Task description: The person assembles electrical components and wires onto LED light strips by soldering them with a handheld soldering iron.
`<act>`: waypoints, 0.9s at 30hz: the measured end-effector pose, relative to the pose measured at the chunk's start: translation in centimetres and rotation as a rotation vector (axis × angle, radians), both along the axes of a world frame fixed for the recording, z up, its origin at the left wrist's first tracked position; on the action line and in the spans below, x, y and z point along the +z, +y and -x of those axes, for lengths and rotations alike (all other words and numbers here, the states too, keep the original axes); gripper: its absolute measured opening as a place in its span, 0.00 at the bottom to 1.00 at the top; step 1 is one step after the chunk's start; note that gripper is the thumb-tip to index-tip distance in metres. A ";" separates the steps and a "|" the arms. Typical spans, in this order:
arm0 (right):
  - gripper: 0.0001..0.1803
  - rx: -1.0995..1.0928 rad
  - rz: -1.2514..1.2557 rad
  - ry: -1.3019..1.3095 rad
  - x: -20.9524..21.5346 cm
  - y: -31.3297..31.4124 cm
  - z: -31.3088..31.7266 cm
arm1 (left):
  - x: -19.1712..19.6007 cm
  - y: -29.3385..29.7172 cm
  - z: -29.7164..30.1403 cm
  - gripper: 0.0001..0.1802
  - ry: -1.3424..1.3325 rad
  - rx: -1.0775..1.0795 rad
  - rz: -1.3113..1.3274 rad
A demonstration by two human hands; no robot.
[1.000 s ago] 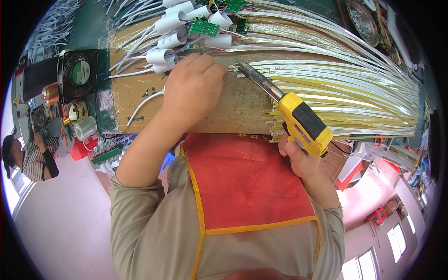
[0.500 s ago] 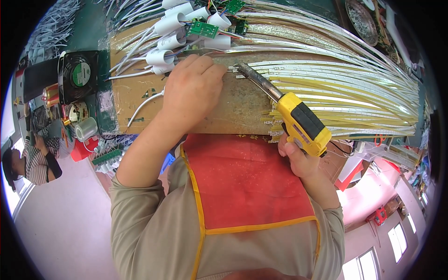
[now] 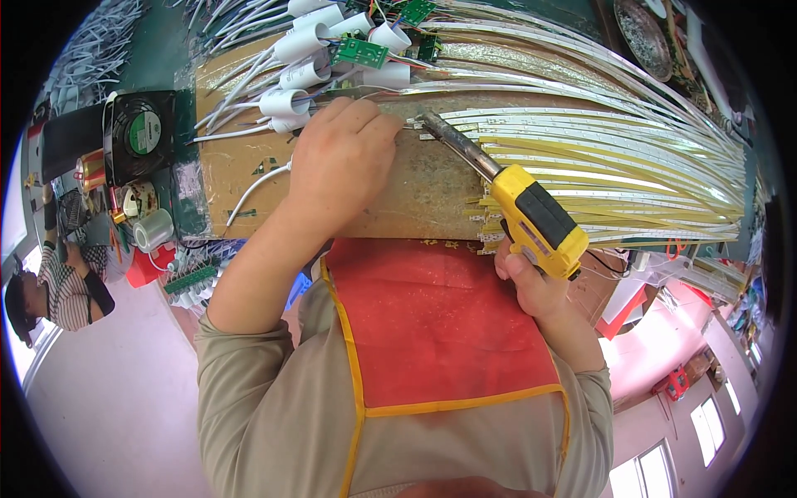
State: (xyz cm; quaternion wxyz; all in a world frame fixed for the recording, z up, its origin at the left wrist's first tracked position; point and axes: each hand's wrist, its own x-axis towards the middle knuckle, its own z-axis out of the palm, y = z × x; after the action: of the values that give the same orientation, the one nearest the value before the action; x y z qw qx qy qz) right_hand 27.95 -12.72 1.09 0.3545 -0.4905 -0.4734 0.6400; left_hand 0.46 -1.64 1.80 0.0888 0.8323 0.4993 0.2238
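Note:
My right hand (image 3: 533, 282) is wrapped round the grip of a yellow and black soldering gun (image 3: 544, 220). The gun's metal tip points up and left, at the end of a white LED strip (image 3: 425, 126) in the upper middle of the board. Just left of that tip, my left hand (image 3: 344, 162) is closed, back upward, with its fingertips turned down and hidden. What they hold cannot be made out. A white cable (image 3: 261, 184) comes out from beneath this hand. White cylindrical caps (image 3: 284, 103) with wires lie beyond it.
Many LED strips (image 3: 631, 166) fan out to the right across the brown board (image 3: 249, 195). Green circuit boards (image 3: 362, 52) lie among the caps at the back. A black fan (image 3: 141, 135) and a tape roll (image 3: 153, 230) stand at left. Another person (image 3: 75, 286) sits far left.
Both my hands and the soldering gun are almost in the same place. The person at the far left has shifted slightly.

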 end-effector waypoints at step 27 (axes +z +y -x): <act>0.28 0.005 0.008 -0.019 0.2 0.1 0.1 | -0.9 0.2 -0.3 0.08 -0.014 0.011 -0.082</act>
State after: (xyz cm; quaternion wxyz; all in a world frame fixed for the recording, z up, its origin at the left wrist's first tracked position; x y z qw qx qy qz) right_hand 27.82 -12.58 1.33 0.3464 -0.4969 -0.4753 0.6381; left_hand 0.77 -1.46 0.95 0.0571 0.8308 0.4938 0.2505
